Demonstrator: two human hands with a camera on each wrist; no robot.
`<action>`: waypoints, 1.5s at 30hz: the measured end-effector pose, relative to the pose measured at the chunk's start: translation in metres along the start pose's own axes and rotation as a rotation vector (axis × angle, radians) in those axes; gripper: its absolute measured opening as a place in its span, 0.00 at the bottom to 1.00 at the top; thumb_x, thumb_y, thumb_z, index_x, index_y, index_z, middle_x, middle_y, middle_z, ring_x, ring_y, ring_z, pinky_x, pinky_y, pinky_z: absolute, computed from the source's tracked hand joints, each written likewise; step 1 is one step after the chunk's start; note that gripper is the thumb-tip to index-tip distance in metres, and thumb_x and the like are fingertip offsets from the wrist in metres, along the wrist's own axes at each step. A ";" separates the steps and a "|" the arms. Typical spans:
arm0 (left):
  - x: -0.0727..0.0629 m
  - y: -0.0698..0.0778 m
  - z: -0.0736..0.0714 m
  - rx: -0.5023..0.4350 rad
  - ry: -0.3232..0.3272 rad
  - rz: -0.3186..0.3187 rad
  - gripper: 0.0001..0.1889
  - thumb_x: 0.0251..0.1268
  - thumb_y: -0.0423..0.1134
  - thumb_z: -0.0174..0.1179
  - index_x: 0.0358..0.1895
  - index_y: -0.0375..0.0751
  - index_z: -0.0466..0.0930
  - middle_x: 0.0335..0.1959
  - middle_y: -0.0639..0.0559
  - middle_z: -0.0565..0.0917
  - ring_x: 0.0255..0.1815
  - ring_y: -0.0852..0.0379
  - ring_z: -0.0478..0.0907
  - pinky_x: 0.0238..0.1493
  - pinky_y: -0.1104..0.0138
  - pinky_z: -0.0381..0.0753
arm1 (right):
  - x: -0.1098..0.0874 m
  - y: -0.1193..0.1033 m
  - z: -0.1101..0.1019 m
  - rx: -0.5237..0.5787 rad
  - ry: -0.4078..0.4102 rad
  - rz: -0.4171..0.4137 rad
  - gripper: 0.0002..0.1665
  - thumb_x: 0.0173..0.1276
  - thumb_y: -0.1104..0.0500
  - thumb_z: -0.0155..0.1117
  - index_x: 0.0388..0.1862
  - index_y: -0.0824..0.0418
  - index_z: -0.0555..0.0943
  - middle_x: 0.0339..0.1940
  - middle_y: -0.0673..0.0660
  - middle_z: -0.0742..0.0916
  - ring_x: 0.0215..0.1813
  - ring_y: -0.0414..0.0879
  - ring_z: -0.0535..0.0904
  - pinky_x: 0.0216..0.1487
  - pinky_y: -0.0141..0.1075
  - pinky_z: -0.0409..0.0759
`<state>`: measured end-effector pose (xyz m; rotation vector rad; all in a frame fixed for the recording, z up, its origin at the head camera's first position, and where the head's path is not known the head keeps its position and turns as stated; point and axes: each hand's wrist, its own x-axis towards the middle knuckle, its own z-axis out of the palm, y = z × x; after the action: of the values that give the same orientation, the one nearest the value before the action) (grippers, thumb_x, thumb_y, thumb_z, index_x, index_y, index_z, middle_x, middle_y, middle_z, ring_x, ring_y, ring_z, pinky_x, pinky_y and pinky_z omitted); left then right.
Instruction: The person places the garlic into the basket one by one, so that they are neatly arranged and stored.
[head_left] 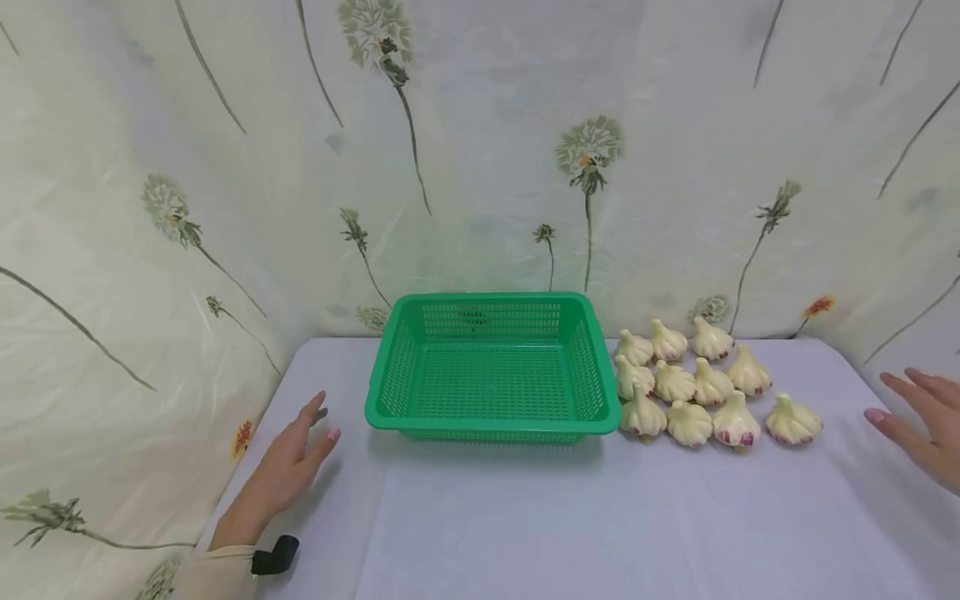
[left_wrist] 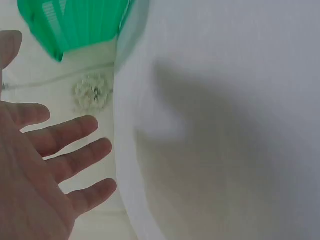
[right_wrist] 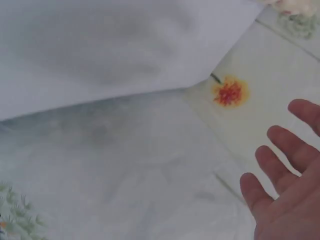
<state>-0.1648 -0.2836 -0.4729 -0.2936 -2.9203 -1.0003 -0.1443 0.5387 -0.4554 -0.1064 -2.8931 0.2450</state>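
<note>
In the head view a green plastic basket [head_left: 491,423] with slotted walls sits at the back middle of the table, nothing inside it. Several garlic bulbs [head_left: 690,423], pale with purple tinges, lie in rough rows against its right side, one a little apart on the right. My left hand [head_left: 281,471] hovers left of the basket, fingers spread and holding nothing; the left wrist view shows its bare palm [left_wrist: 30,185]. At the right edge my right hand [head_left: 926,425] hangs beyond the bulbs, its fingers [right_wrist: 285,145] loosely extended and holding nothing.
A white cloth covers the table [head_left: 495,525], whose left and right edges slant toward the back. Behind and beside it hangs a pale curtain [head_left: 480,167] printed with dandelions. A black strap piece [head_left: 275,556] is on the left wrist.
</note>
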 end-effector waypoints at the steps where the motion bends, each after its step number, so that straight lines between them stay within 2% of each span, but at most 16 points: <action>1: 0.001 0.003 0.003 -0.010 -0.002 0.005 0.38 0.86 0.52 0.52 0.86 0.36 0.50 0.76 0.29 0.72 0.78 0.26 0.65 0.73 0.31 0.64 | 0.000 -0.005 -0.001 -0.007 0.009 -0.019 0.57 0.81 0.28 0.50 0.85 0.70 0.50 0.83 0.80 0.50 0.84 0.77 0.38 0.80 0.71 0.32; 5: 0.004 0.014 0.017 -0.037 -0.017 0.037 0.37 0.86 0.50 0.53 0.86 0.39 0.50 0.72 0.32 0.77 0.74 0.30 0.73 0.70 0.34 0.71 | 0.003 -0.028 -0.005 -0.071 0.018 -0.082 0.50 0.79 0.34 0.60 0.78 0.73 0.63 0.76 0.83 0.62 0.78 0.81 0.52 0.79 0.73 0.41; 8: 0.007 0.022 0.026 -0.048 -0.024 0.061 0.38 0.86 0.50 0.54 0.86 0.40 0.48 0.70 0.33 0.79 0.72 0.31 0.75 0.69 0.35 0.72 | 0.006 -0.045 -0.008 -0.130 0.004 -0.105 0.47 0.75 0.37 0.67 0.72 0.74 0.67 0.70 0.82 0.67 0.72 0.81 0.56 0.75 0.76 0.49; 11: 0.011 0.028 0.032 -0.047 -0.014 0.067 0.39 0.85 0.52 0.54 0.87 0.40 0.47 0.68 0.34 0.81 0.71 0.32 0.76 0.69 0.35 0.72 | 0.011 -0.060 -0.011 -0.137 0.025 -0.163 0.42 0.71 0.42 0.73 0.67 0.74 0.73 0.67 0.82 0.71 0.68 0.81 0.59 0.70 0.78 0.58; 16: 0.016 0.035 0.037 -0.070 0.012 0.090 0.40 0.84 0.54 0.54 0.87 0.43 0.47 0.64 0.35 0.82 0.70 0.35 0.77 0.69 0.36 0.72 | 0.016 -0.082 -0.010 -0.069 0.086 -0.295 0.35 0.68 0.48 0.77 0.63 0.72 0.79 0.67 0.80 0.74 0.66 0.81 0.63 0.69 0.76 0.59; 21: 0.020 0.039 0.040 -0.099 0.039 0.105 0.42 0.83 0.54 0.57 0.87 0.42 0.47 0.67 0.36 0.82 0.71 0.36 0.77 0.70 0.36 0.72 | 0.020 -0.106 -0.010 0.014 0.132 -0.388 0.33 0.65 0.48 0.79 0.61 0.66 0.84 0.69 0.77 0.75 0.69 0.78 0.65 0.66 0.74 0.61; 25: 0.022 0.042 0.042 -0.114 0.055 0.087 0.44 0.81 0.55 0.58 0.87 0.40 0.45 0.73 0.32 0.76 0.73 0.33 0.74 0.71 0.35 0.70 | 0.023 -0.125 -0.007 0.092 0.125 -0.404 0.35 0.61 0.46 0.82 0.61 0.63 0.85 0.73 0.76 0.74 0.73 0.77 0.62 0.67 0.77 0.57; 31: 0.024 0.043 0.044 -0.126 0.064 0.097 0.47 0.79 0.56 0.60 0.88 0.40 0.43 0.77 0.33 0.69 0.80 0.34 0.66 0.75 0.34 0.63 | 0.024 -0.150 0.004 0.178 0.127 -0.404 0.35 0.55 0.44 0.85 0.57 0.61 0.88 0.79 0.71 0.70 0.83 0.73 0.53 0.71 0.81 0.48; 34: 0.025 0.043 0.046 -0.143 0.076 0.109 0.49 0.78 0.55 0.62 0.87 0.39 0.43 0.78 0.33 0.68 0.80 0.35 0.64 0.76 0.35 0.62 | 0.024 -0.162 0.012 0.222 0.142 -0.418 0.34 0.51 0.45 0.87 0.55 0.60 0.90 0.79 0.70 0.70 0.85 0.70 0.52 0.70 0.81 0.48; 39: 0.028 0.041 0.050 -0.167 0.103 0.141 0.49 0.77 0.53 0.64 0.87 0.37 0.45 0.81 0.35 0.64 0.82 0.36 0.61 0.77 0.35 0.60 | 0.023 -0.181 0.027 0.239 0.143 -0.451 0.33 0.49 0.42 0.87 0.51 0.57 0.91 0.79 0.68 0.71 0.86 0.67 0.50 0.67 0.82 0.50; 45: 0.029 0.039 0.052 -0.167 0.117 0.135 0.48 0.76 0.52 0.65 0.87 0.40 0.47 0.78 0.34 0.68 0.79 0.34 0.65 0.74 0.33 0.63 | 0.023 -0.192 0.046 0.234 0.161 -0.500 0.34 0.45 0.39 0.89 0.48 0.57 0.92 0.83 0.63 0.69 0.86 0.66 0.50 0.64 0.83 0.53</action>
<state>-0.1844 -0.2163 -0.4877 -0.4176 -2.6775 -1.1979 -0.1877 0.3444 -0.4610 0.5988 -2.6002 0.4500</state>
